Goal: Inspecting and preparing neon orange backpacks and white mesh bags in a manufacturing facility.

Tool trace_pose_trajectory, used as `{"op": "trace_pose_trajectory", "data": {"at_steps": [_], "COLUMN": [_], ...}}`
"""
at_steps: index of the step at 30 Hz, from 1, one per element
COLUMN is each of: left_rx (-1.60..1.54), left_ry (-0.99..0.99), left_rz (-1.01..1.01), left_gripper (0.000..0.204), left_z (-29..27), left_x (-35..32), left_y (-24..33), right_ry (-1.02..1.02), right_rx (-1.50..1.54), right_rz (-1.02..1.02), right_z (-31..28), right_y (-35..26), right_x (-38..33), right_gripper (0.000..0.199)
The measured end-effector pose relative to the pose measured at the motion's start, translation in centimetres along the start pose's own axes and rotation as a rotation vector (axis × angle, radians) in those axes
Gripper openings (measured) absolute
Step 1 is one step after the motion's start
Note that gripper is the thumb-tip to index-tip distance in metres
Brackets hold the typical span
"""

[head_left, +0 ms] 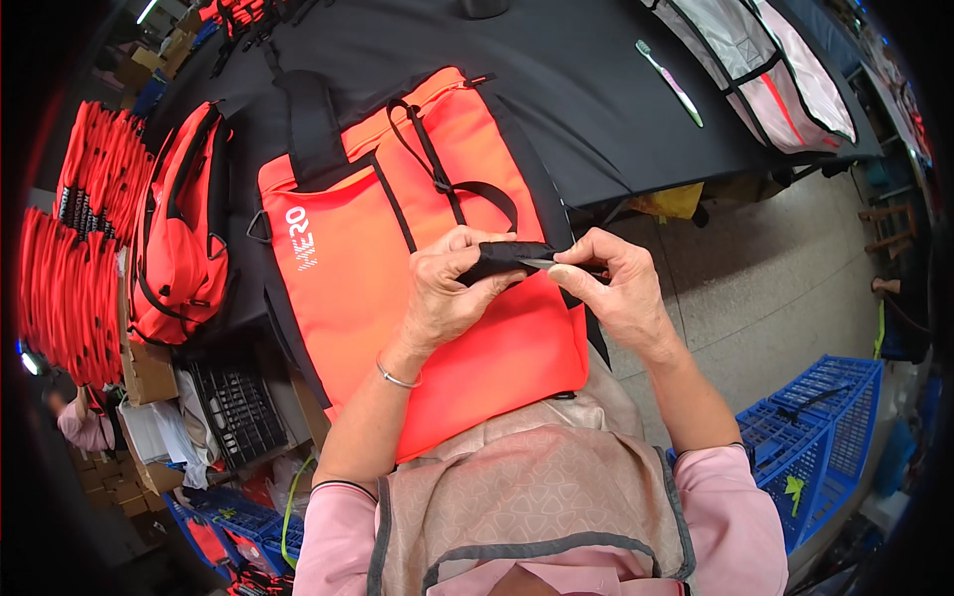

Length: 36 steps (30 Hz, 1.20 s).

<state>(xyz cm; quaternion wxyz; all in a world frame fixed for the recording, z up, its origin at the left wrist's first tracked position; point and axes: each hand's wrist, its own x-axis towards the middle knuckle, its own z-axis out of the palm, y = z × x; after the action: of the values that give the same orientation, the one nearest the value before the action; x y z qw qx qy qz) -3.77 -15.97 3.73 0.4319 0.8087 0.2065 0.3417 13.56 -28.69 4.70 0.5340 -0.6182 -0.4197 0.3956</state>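
Observation:
A bright orange bag (437, 358) with black sides and a black strap (313, 124) lies across my lap and the table edge. My left hand (447, 283) is closed on a folded piece of black fabric (497, 260) raised over the bag's front. Pinched in my right hand (616, 288) is a small pointed metal tool (538, 263), its tip against the black fabric; its exact kind is hidden by the fingers. Just beyond my left hand a black webbing loop (487, 194) stands up from the bag.
On the black-covered table (566, 109) lie a toothbrush (671, 84) and a grey-pink bag (765, 89). An orange backpack (184, 233) stands at left beside stacked orange bags (70, 288). Blue plastic crates (815, 447) sit at lower right. A black crate (237, 412) is lower left.

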Motion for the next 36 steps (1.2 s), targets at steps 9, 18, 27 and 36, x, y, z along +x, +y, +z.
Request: {"op": "trace_pose_trajectory", "data": {"at_steps": [9,18,27,36], "left_rx": [-0.010,0.303,0.292,-0.127], "left_ry": [0.020,-0.426,-0.114,-0.069], "left_rz": [-0.005,0.264,-0.065,-0.835], "left_gripper": [0.026,0.023,0.040,0.026], "left_z": [0.0,-1.2,-2.8,-1.1], "left_x": [-0.7,-4.8,-13.8,-14.1], "left_y": [0.0,2.5,3.5,5.5], "right_ry": [0.088,0.180,0.027,-0.351], "right_rx": [0.092,0.266,0.056,0.039], "right_rz": [-0.043,0.090,0.318,0.372], "right_z": [1.2,-1.4,-0.5,2.5], "right_y": [-0.5,1.9,4.8,2.4], "right_x": [-1.1,-1.6,-5.5,-5.7], "right_gripper": [0.016,0.019,0.017,0.022]}}
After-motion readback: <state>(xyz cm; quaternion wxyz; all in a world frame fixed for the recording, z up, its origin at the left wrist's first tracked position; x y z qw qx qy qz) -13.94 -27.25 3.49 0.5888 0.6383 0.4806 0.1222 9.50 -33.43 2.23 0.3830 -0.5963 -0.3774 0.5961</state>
